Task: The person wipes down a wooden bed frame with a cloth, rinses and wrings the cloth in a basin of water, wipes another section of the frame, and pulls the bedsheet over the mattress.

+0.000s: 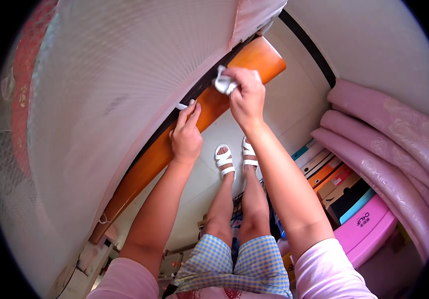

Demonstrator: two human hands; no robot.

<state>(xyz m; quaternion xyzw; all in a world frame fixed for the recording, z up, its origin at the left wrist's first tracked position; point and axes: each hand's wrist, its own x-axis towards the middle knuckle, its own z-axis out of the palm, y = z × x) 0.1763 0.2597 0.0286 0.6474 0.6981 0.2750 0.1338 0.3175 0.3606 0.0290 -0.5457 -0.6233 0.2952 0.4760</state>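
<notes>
- Hanging at your left, the pale net (110, 70) slopes down to a dark strip (200, 90) that runs along the inner edge of the wooden board (258, 56).
- Your left hand (186, 139) reaches onto the board, fingers extended toward that dark edge, probably to steady you or to mark a spot. A small white piece (181, 106) shows just beside the fingertips; you cannot tell from here whether they pinch it or merely touch the wood.
- The board itself slants from lower left to upper right, beneath both hands, with its broad end beyond the right one.
- The white cloth (223, 82) lies at the board's inner edge, bunched, its loose end sticking out past your fingertips toward the net.
- Your right hand (248, 94) has its fingers closed around that cloth, likely bunched so it stays firm; the main visible part sits to the left of the grip.
- Below, your white sandals (223, 159) stand on the floor.
- Farther right, boxes (324, 172) sit beneath pink padding (369, 132), seemingly stacked there to save space.
</notes>
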